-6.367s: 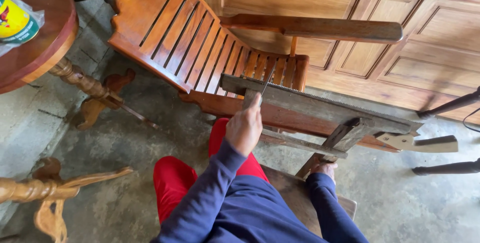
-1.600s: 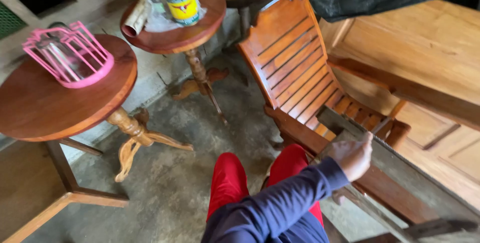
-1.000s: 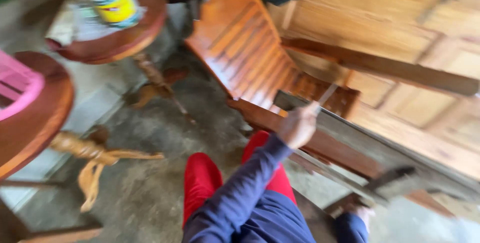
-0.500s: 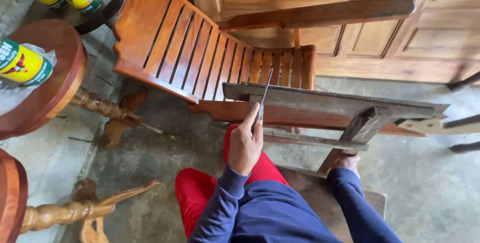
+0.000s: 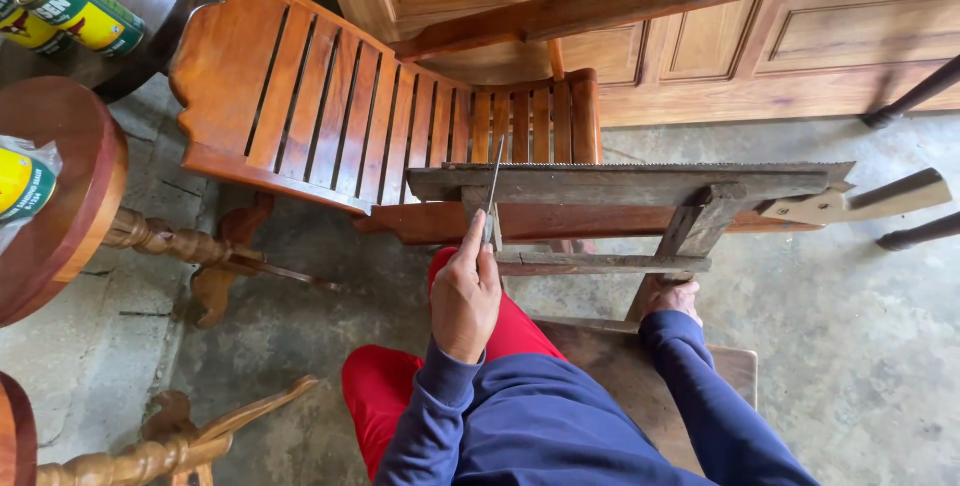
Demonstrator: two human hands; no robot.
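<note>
My left hand [image 5: 465, 291] is closed around the near end of a thin metal file [image 5: 493, 178], which lies across the toothed edge of a saw blade [image 5: 640, 166]. The blade is clamped, teeth up, in a grey weathered wooden frame [image 5: 620, 187]. The saw's pale wooden handle [image 5: 865, 200] sticks out at the right end. My right hand [image 5: 677, 298] rests lower down, gripping the foot of the frame's slanted leg [image 5: 690, 236]. Red trousers and blue sleeves fill the bottom of the view.
A slatted brown wooden chair [image 5: 330, 111] lies just behind the frame, in front of wooden door panels [image 5: 800, 36]. Round wooden tables [image 5: 70, 216] with paint cans [image 5: 80, 11] stand at the left. Turned table legs [image 5: 150, 451] lie at the bottom left, and the floor is concrete.
The view swung from the tables on the left back onto the clamped saw. My left hand has stayed on the file at the blade, and my right hand has come back into view on the frame's leg.
</note>
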